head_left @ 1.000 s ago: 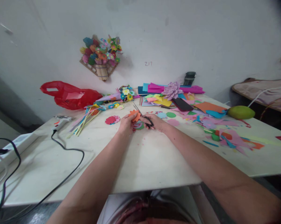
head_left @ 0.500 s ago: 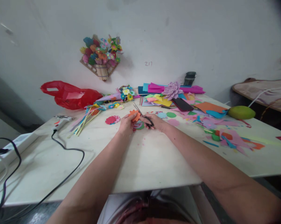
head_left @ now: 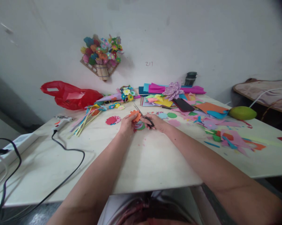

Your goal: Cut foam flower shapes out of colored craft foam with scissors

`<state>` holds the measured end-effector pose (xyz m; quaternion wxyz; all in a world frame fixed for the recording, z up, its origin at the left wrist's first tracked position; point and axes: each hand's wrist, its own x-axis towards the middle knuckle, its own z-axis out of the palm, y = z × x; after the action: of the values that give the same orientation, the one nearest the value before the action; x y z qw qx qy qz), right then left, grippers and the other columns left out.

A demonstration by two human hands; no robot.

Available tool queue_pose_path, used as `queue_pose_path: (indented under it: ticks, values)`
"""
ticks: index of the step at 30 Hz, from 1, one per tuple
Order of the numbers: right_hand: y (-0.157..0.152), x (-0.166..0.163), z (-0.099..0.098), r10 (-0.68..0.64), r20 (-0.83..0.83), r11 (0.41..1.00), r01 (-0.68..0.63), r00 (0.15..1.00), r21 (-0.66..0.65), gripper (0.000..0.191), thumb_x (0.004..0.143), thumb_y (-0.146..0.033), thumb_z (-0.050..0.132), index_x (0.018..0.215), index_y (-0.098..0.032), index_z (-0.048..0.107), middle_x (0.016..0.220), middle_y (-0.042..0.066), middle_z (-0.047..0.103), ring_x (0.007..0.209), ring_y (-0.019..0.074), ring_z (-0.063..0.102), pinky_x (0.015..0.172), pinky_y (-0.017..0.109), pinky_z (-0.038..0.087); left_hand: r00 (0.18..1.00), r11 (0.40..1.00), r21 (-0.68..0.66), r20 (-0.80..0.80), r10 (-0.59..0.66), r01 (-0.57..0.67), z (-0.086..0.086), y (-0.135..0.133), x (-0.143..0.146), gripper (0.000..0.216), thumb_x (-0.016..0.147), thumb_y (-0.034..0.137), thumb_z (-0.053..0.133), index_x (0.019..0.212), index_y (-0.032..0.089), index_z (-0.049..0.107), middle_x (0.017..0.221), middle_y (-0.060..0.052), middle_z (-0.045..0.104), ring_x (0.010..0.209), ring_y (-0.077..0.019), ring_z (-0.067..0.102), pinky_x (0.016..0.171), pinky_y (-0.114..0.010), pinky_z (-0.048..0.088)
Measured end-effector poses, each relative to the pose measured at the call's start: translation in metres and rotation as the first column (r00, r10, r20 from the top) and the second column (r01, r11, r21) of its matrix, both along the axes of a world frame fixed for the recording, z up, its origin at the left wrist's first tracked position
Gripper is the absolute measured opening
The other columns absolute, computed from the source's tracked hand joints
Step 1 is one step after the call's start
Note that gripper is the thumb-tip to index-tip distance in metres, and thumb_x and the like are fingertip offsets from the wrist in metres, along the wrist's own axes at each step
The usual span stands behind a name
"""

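Observation:
My left hand [head_left: 127, 123] pinches an orange flower-shaped cutout [head_left: 135, 116] over the middle of the table. Close beside it, my right hand [head_left: 156, 122] is closed round the black handles of a pair of scissors [head_left: 150, 124]. The thin blades point up and left, right at the orange cutout's edge. Below the hands lie pink and green paper pieces [head_left: 140, 126], partly covered by the fingers. A stack of red and pink flower cutouts [head_left: 111, 120] rests left of my left hand. Beyond my right hand are a light blue cutout [head_left: 162, 115] and a green disc [head_left: 172, 115].
At left are a glue gun [head_left: 61, 123] with its trailing cord, a power strip [head_left: 19, 144], thin sticks [head_left: 84, 122] and a red plastic bag [head_left: 71, 97]. At right lie colourful scraps [head_left: 234, 140], a phone [head_left: 183, 105] and a green-yellow fruit [head_left: 242, 113].
Almost nothing differs. Both hands, the scissors and the orange cutout stay in nearly the same place.

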<state>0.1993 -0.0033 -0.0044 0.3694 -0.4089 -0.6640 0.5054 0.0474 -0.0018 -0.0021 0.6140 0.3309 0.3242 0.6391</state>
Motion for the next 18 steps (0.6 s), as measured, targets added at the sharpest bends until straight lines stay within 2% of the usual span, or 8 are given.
queue_pose_path:
  ticks: [7, 13, 18]
  values:
    - [-0.0046, -0.0016, 0.004, -0.009, -0.006, 1.0, 0.009, 1.0, 0.01, 0.033, 0.07, -0.046, 0.066, 0.072, -0.017, 0.051, 0.05, -0.005, 0.051, 0.039, 0.0062, 0.044, 0.033, 0.017, 0.023, 1.0, 1.0, 0.001, -0.003, -0.002, 0.002, -0.0013, 0.0021, -0.0002, 0.015, 0.062, 0.012, 0.075, 0.07, 0.015, 0.063, 0.071, -0.004, 0.067, 0.065, -0.014, 0.064, 0.061, -0.026, 0.051]
    - [-0.0044, -0.0023, 0.0043, -0.022, -0.025, 1.0, 0.022, 0.999, -0.001, 0.034, 0.069, -0.045, 0.068, 0.069, -0.016, 0.05, 0.048, -0.006, 0.049, 0.039, 0.0059, 0.043, 0.036, 0.017, 0.029, 1.0, 1.0, -0.004, -0.021, 0.001, -0.001, -0.0006, 0.0011, 0.0, 0.011, 0.065, 0.012, 0.074, 0.068, 0.015, 0.064, 0.073, -0.005, 0.067, 0.067, -0.0141, 0.064, 0.064, -0.026, 0.051]
    - [-0.0049, -0.0027, 0.0051, -0.021, -0.038, 1.0, 0.021, 0.999, -0.006, 0.034, 0.068, -0.044, 0.07, 0.07, -0.015, 0.051, 0.048, -0.005, 0.05, 0.038, 0.0055, 0.043, 0.034, 0.017, 0.027, 0.999, 1.0, -0.002, -0.032, 0.001, -0.001, -0.0004, 0.0013, -0.0001, 0.014, 0.064, 0.014, 0.076, 0.069, 0.016, 0.063, 0.073, -0.004, 0.067, 0.068, -0.0144, 0.065, 0.066, -0.027, 0.051]
